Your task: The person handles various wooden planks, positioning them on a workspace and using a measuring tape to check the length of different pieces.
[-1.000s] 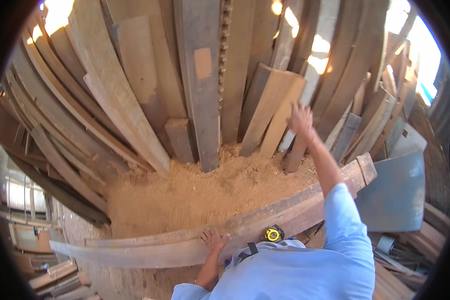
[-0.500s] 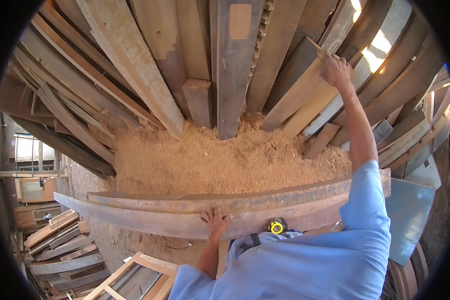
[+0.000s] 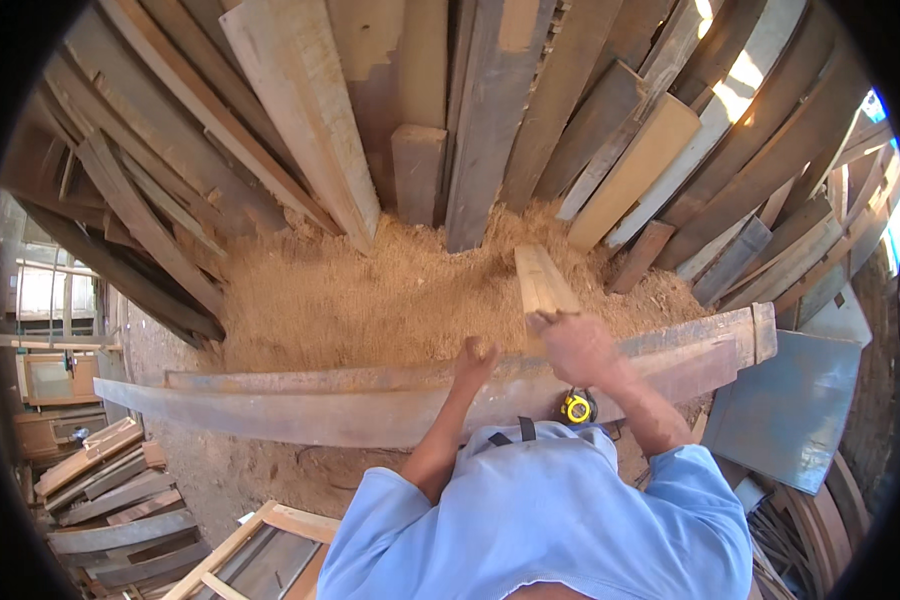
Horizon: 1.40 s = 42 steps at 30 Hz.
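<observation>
My right hand [image 3: 582, 348], a little blurred, grips the near end of a short wooden board [image 3: 544, 280]. The board points away from me over the sawdust, its far end near the leaning planks. My left hand [image 3: 476, 362] is beside it, fingers curled in, with nothing visible in them. Both hands are over a long plank barrier [image 3: 290, 408] that runs across in front of my body. A yellow and black tape measure [image 3: 577, 407] sits at my waist, close to my right forearm.
Many planks lean in a fan at the back, among them a light board [image 3: 640, 170] and a short block [image 3: 419, 175]. Sawdust [image 3: 370, 300] covers the ground before them. A blue-grey sheet [image 3: 790, 405] stands right; stacked boards [image 3: 125, 520] and a wooden frame [image 3: 295, 523] lie left.
My right hand has drawn the board out of the leaning planks and down toward me. My left hand has lifted off the long plank and moved right, its fingers now curled.
</observation>
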Each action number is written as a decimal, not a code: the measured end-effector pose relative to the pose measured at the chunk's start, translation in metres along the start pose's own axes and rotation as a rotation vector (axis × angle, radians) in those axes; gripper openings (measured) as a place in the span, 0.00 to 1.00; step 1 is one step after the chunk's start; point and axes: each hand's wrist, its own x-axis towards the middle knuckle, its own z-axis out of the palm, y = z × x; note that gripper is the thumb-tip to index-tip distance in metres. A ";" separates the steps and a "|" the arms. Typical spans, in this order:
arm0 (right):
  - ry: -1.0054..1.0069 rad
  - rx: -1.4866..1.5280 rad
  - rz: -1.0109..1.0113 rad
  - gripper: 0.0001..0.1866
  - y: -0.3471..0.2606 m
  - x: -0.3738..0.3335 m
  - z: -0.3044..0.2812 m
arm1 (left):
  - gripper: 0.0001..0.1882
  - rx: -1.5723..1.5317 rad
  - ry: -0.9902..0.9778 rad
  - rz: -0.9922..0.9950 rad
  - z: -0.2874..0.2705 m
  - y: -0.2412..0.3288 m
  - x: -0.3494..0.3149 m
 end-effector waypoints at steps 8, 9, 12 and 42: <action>0.143 0.125 -0.269 0.25 -0.089 -0.077 -0.095 | 0.47 -1.424 -0.565 -0.373 0.001 0.027 0.005; 0.154 0.168 -0.284 0.26 -0.094 -0.088 -0.090 | 0.42 -1.354 -0.506 -0.273 0.002 0.024 0.005; 0.123 0.243 -0.313 0.29 -0.102 -0.111 -0.083 | 0.26 -1.365 -0.419 -0.161 -0.005 -0.033 0.007; 0.003 0.334 0.875 0.45 0.055 -0.134 0.271 | 0.19 -1.781 0.418 0.190 -0.131 -0.170 -0.103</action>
